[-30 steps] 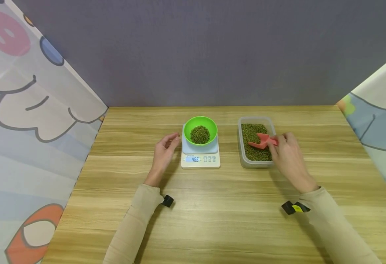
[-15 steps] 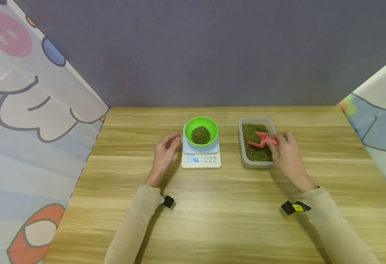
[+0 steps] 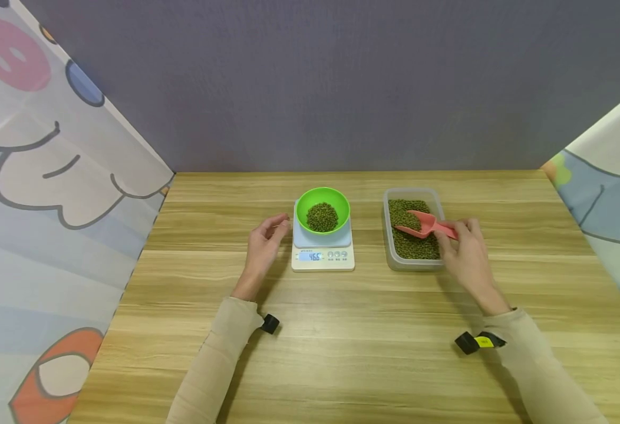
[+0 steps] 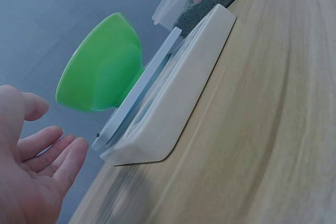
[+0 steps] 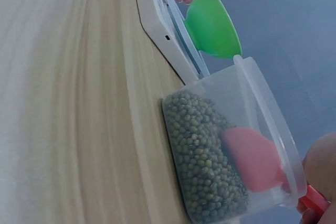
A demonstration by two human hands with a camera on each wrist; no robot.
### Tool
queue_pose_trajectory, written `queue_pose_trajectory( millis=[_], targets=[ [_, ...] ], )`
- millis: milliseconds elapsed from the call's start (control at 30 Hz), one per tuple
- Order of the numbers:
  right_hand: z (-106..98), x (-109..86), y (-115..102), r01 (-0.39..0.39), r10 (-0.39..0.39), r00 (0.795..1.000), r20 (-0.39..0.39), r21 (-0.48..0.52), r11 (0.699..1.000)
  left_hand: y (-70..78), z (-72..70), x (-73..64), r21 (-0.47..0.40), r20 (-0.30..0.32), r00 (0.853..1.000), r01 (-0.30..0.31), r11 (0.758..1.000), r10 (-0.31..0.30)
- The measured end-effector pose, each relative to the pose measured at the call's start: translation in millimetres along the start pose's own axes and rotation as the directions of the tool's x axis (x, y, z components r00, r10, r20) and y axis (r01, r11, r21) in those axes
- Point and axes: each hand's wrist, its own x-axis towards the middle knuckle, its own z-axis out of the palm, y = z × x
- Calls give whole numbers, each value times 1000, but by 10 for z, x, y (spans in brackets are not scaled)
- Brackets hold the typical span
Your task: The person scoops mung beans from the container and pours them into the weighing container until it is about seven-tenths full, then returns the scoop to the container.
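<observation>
My right hand (image 3: 468, 254) grips the handle of a pink scoop (image 3: 425, 226) at the right rim of a clear plastic container (image 3: 415, 265). Green mung beans (image 3: 417, 249) fill part of that container, and the scoop's bowl, heaped with beans, sits at their surface. To the left, a green bowl (image 3: 336, 196) with a small pile of mung beans stands on a white kitchen scale (image 3: 323, 262), whose display reads 46.6. Just left of the scale is my left hand (image 3: 263, 247), fingers relaxed and holding nothing. In the left wrist view its fingertips (image 4: 79, 148) are close to the scale plate's edge.
The wooden table (image 3: 363, 341) meets a grey wall panel (image 3: 342, 88) at the back. Printed cartoon sheets (image 3: 34, 265) hang along the left and right sides. A gap of bare tabletop separates the scale from the container.
The scoop has gone from dipping in the beans to carrying a heap of them, its handle shifting slightly right with my right hand. My left hand and the scale reading stay the same.
</observation>
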Motion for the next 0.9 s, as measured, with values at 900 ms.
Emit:
queue_pose_trajectory(
  millis=[900],
  targets=[
    [-48,-19,90,16,-13,995,-98,30,999,-372,18,183,-12,-8,1000,-24,1000,24]
  ],
)
